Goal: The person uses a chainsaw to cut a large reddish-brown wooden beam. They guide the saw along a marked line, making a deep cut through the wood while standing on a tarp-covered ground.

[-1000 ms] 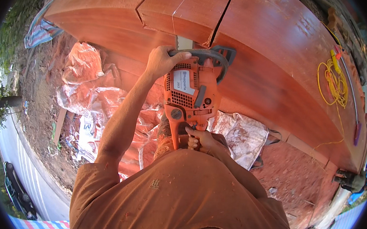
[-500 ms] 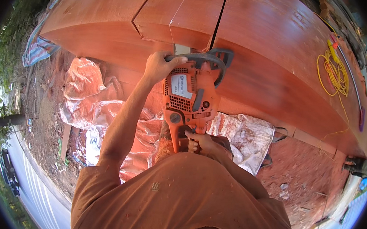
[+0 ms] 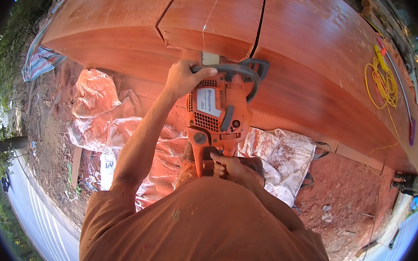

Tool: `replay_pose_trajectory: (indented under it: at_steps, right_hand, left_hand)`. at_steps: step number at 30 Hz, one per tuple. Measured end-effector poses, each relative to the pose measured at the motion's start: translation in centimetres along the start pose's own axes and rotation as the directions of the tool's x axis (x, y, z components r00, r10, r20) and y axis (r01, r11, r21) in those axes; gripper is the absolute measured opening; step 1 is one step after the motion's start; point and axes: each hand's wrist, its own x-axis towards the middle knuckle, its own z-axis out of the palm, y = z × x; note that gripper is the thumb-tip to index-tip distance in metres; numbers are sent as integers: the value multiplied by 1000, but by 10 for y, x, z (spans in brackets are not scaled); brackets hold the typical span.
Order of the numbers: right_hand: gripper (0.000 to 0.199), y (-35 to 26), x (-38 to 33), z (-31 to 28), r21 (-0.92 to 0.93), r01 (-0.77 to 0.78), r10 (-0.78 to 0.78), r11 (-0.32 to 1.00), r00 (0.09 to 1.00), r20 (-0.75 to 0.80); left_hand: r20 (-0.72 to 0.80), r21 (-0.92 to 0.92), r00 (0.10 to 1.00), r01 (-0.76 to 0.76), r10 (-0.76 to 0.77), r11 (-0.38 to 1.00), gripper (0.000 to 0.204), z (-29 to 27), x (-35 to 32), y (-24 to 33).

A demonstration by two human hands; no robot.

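An orange chainsaw (image 3: 215,111) with a black front handle is in front of me, its body close to the side of a big reddish timber slab (image 3: 309,99). My left hand (image 3: 184,79) wraps round the left end of the front handle. Near my belly, my right hand (image 3: 228,166) grips the rear handle. The saw's bar is hidden behind its body and the dark hand guard (image 3: 255,70). Two dark cuts run across the slab's top, and the right one (image 3: 259,26) comes down near the guard. Between them lies a thin white string (image 3: 210,14).
Sawdust-covered sheets (image 3: 103,107) and a whitish sack (image 3: 280,156) lie on the ground below the slab. A coiled yellow cord (image 3: 383,85) rests on the slab's right end. Striped cloth (image 3: 45,61) hangs at the left. A person (image 3: 410,184) stands at the far right.
The slab and its cuts have shifted slightly right in view. The chainsaw sits slightly lower and further right, with both my hands still on it.
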Motion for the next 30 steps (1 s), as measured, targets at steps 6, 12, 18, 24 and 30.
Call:
replay_pose_trajectory:
  at_steps: [6, 12, 18, 24, 30]
  right_hand:
    - [39, 6, 3, 21, 36, 35, -33, 999, 998, -45]
    - [38, 16, 13, 32, 52, 71, -69, 996, 996, -55]
    - [38, 22, 21, 34, 72, 98, -92, 993, 993, -72]
    - [36, 25, 27, 33, 75, 100, -95, 992, 993, -65]
    - [25, 28, 31, 36, 124, 163, -157, 979, 986, -57]
  left_hand:
    - [18, 4, 1000, 5, -5, 1000, 60, -7, 1, -3]
    - [72, 23, 997, 33, -35, 999, 59, -17, 2, -8]
    - [51, 27, 999, -19, 18, 999, 57, -20, 2, -8]
    - [73, -6, 997, -8, 8, 1000, 57, -22, 3, -11]
    - [66, -7, 997, -42, 43, 999, 56, -22, 5, -11]
